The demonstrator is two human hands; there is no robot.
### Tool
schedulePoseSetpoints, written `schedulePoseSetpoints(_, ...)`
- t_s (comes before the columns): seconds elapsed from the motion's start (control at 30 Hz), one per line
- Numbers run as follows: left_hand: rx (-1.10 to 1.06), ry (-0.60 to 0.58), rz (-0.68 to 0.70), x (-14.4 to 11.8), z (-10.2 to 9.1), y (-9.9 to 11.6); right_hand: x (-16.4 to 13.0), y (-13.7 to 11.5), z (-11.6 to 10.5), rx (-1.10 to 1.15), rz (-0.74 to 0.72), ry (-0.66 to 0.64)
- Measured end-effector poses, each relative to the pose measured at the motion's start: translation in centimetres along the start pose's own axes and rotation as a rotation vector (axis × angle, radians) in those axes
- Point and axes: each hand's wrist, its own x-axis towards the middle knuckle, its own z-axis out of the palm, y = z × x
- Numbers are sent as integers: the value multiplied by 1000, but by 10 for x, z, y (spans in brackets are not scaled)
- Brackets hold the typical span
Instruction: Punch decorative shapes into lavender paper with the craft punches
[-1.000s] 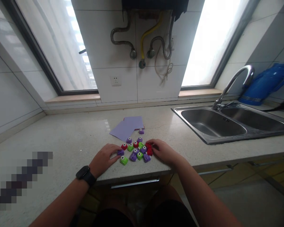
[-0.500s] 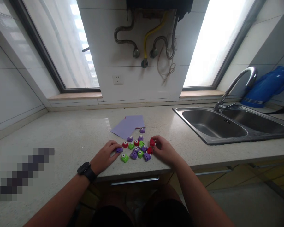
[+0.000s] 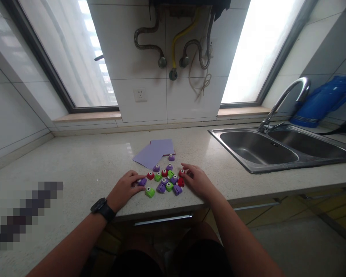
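While both hands rest at the counter's front edge:
Left hand (image 3: 126,189): fingertips on small purple plastic punch (image 3: 142,181), no grip.
Right hand (image 3: 196,181): flat, touching small red plastic punch (image 3: 181,173).
Lilac paper sheets (image 3: 155,151): unpunched, untouched.

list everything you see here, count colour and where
small punches: over a dozen, purple, green and red, clustered near the counter's front edge
paper sheets: two or so, lilac, behind the cluster
counter: one, pale speckled stone
sink: one double steel basin, right
tap: one, chrome, behind the sink
jug: one, blue, far right
socket: one, white, on the tiled wall
hoses: several, grey and yellow, above
watch: one, black, left wrist
left hand: touching a purple punch
right hand: beside the red punches
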Motion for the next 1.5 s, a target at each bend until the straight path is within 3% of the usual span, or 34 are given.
schedulePoseSetpoints(0.1, -2, -10, -13, 3, 1, 7, -2, 1, 0, 76, 21, 50)
schedulePoseSetpoints(0.2, -12, -24, 9, 3, 2, 14, -8, -4, -5, 84, -56, 78)
schedulePoseSetpoints(0.33, -32, 23, 41, -4, 0, 21, -15, -12, -12, 96, -212, -91)
schedulePoseSetpoints(0.43, 51, 81, 178, -12, -1, 29, -18, -14, -12, 86, -277, -176)
schedulePoseSetpoints(0.53, 149, 38, 311, -18, 2, 40, -18, -14, -10, 78, -280, -179)
schedulePoseSetpoints(0.8, -21, 1, 145, -16, 17, 38, -20, -13, -8, 85, -156, -110)
schedulePoseSetpoints(0.97, 199, 128, 227, -18, 22, 48, -19, -14, -9, -39, -251, -125)
schedulePoseSetpoints(1.1, 377, 67, 439, -21, 26, 66, -17, -14, -11, -94, -282, -118)
schedulePoseSetpoints(1.17, 442, 38, 477, -21, 30, 70, -16, -14, -12, -96, -277, -121)
schedulePoseSetpoints(1.3, 500, 25, 455, -20, 35, 67, -16, -15, -12, -112, -287, -120)
schedulePoseSetpoints(1.5, 404, 78, 366, -18, 33, 64, -17, -15, -8, -133, -275, -100)
